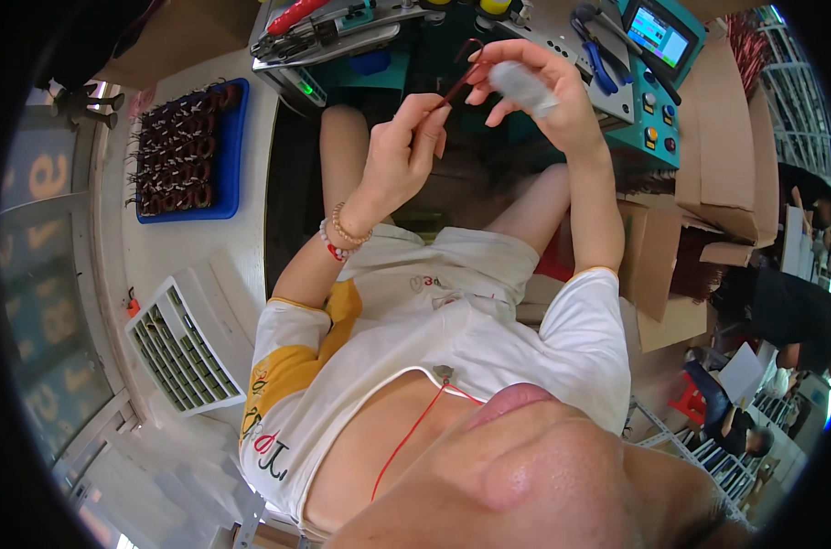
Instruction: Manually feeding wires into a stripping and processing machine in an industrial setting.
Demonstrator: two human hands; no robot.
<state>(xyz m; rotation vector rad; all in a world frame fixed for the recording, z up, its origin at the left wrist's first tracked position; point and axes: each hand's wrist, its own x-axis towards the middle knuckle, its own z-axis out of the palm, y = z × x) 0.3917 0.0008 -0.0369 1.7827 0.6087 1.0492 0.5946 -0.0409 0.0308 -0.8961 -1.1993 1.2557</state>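
Note:
My left hand (406, 151) pinches a dark reddish-brown wire (454, 89) between thumb and fingers. The wire slants up to a bent, hooked end. At that upper part, the curled fingers of my right hand (571, 101) close on the wire. A pale grey-white patch (523, 88), whose kind I cannot make out, covers part of the right hand's fingers. Both hands are raised above my lap, in front of the teal machine (648, 137).
Left, a blue tray (235, 137) of dark wound coils (176, 151) lies on a white table (251, 69), near a white slatted unit (191, 339). The machine carries blue-handled pliers (600, 69), a screen (658, 37) and buttons. Cardboard boxes (722, 137) and other people are at right.

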